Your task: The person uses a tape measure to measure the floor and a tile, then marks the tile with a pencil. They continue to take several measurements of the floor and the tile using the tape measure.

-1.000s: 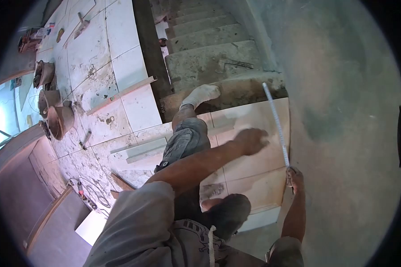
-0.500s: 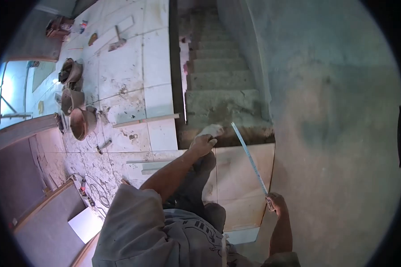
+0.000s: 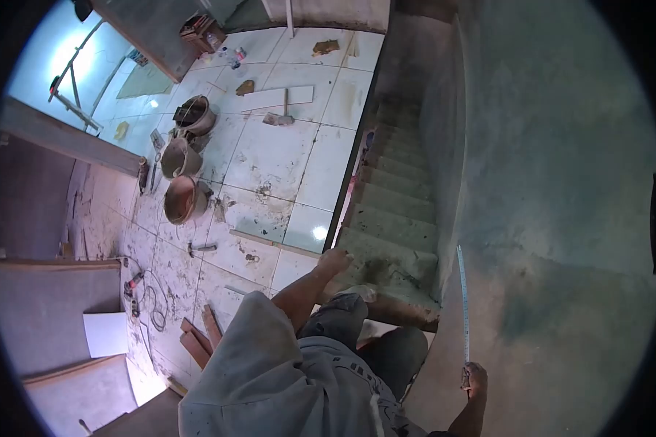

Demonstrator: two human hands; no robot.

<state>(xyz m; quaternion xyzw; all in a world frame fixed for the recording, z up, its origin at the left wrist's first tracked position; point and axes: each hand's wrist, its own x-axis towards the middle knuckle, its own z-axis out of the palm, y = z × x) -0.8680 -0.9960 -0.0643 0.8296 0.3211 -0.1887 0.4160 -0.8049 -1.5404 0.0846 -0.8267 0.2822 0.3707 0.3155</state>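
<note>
My right hand (image 3: pixel 475 379) is closed around a tape measure (image 3: pixel 466 377) at the lower right. Its pale blue blade (image 3: pixel 464 306) is pulled out, pointing up and away beside the grey wall. My left hand (image 3: pixel 334 262) is at the top of the stairs (image 3: pixel 390 211), close to the tiled floor's edge. Its fingers look curled; whatever they hold, if anything, is hidden. A whitish, crumpled-looking item (image 3: pixel 366 293) lies at the top step just beyond my knee.
Several buckets (image 3: pixel 185 200) stand on the dirty white tiles (image 3: pixel 248 156) to the left. A hammer (image 3: pixel 201 249), a trowel-like tool (image 3: pixel 279 119), a corded power tool (image 3: pixel 133 285) and wood pieces (image 3: pixel 197 342) lie about. The stairwell drops away ahead, beside the plastered wall (image 3: pixel 554 218).
My view has swung, showing more of the tiled floor. My left hand has moved from beside the whitish item to the tile edge. The tape blade now points nearly straight ahead along the wall.
</note>
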